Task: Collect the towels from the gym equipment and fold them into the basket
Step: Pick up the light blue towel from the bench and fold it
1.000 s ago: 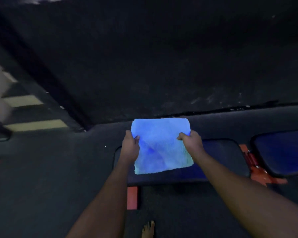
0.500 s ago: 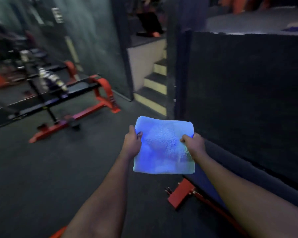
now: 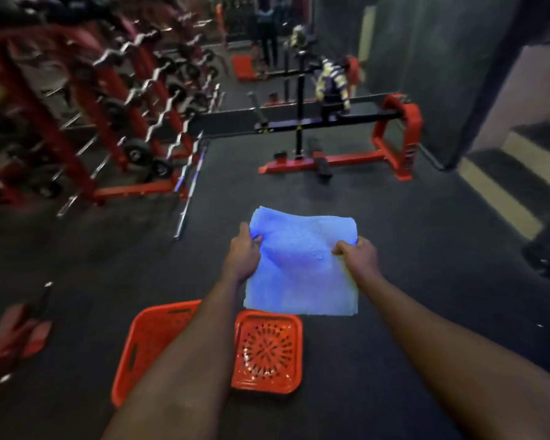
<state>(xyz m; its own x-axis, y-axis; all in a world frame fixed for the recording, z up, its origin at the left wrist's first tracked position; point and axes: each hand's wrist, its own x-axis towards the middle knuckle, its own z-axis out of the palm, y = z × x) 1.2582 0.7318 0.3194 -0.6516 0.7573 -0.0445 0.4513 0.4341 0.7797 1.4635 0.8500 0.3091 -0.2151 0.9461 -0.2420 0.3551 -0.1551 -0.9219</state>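
Note:
I hold a folded light-blue towel (image 3: 302,268) out in front of me, stretched flat between both hands. My left hand (image 3: 243,250) pinches its left edge and my right hand (image 3: 358,252) pinches its right edge. On the dark floor below stands an orange plastic basket (image 3: 267,354) with a perforated bottom; my left forearm crosses over its middle. The towel's lower edge hangs just above the basket's far rim. A striped towel (image 3: 332,82) lies draped on a black and red bench farther back.
A red rack of curl bars (image 3: 134,100) fills the left side. The black and red bench (image 3: 324,122) stands ahead at the centre. Steps (image 3: 518,173) rise at the right beside a dark wall. A barbell (image 3: 189,185) lies on the floor by the rack.
My view has swung left from the dark wall and padded bench to the open gym floor, bringing the orange basket into sight below. Both hands kept their hold on the blue towel.

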